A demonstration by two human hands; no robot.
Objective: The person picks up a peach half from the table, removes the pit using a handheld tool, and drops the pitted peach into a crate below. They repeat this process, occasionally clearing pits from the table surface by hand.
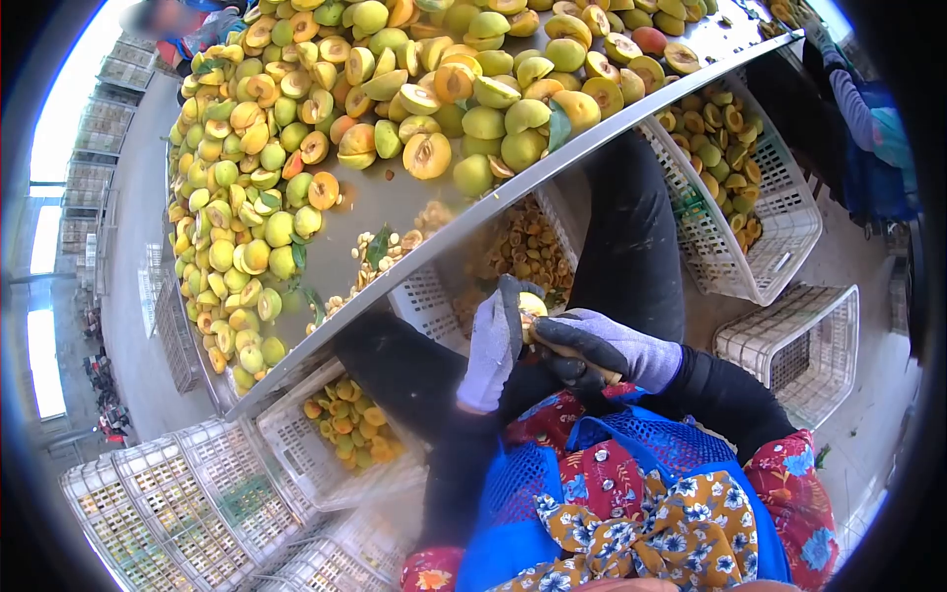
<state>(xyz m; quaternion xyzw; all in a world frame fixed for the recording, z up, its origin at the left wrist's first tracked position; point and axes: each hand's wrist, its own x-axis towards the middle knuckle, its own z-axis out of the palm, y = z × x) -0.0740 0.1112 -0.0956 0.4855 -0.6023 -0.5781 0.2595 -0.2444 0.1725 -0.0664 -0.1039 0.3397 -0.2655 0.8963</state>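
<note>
Over my lap, my left hand [496, 340], in a lilac glove with dark fingers, is closed around a pale yellow peach piece [533, 304]. My right hand [604, 347], gloved the same way, meets it at the fruit. Its fingers wrap a tool with a light brown handle [613, 377] whose end shows below the palm; the working end is hidden. Just beyond my hands, under the table edge, a crate holds brownish peach stones and scraps [533, 242]. Cut peaches [427, 155] are heaped on the metal table [380, 202] above.
The table's raised rim [513, 202] runs diagonally in front of me. A crate of peach halves [779, 207] tilts at my right, near another crate [794, 345]. At lower left stand a crate with peaches [286, 434] and stacked crates [182, 493]. Other people [873, 128] are at the sides.
</note>
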